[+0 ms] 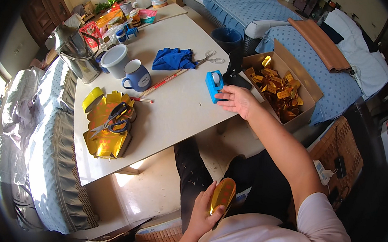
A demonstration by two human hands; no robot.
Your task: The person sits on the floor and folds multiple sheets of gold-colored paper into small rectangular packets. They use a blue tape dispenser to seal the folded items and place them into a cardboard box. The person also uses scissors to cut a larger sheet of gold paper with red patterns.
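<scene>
My left hand (204,210), low over my lap, grips a folded gold foil card piece (225,193) with red printing. At the table's near right edge, my right hand (236,100) has its fingers spread. Its fingertips overlap the near end of a blue tape dispenser (212,88); whether they touch the tape cannot be told. A roll of clear tape (215,77) sits in the dispenser. On the left of the table lies a pile of flat gold foil card pieces (105,148), with dark-handled scissors (116,116) on top and a yellow roll (92,99) beside it.
An open cardboard box (309,108) of gold foil pieces (280,87) stands right of the table (170,112). Toward the back are a blue mug (138,76), a lidded tub (115,60), a steel kettle (78,57), a blue cloth (174,58) and clear-handled scissors (210,57).
</scene>
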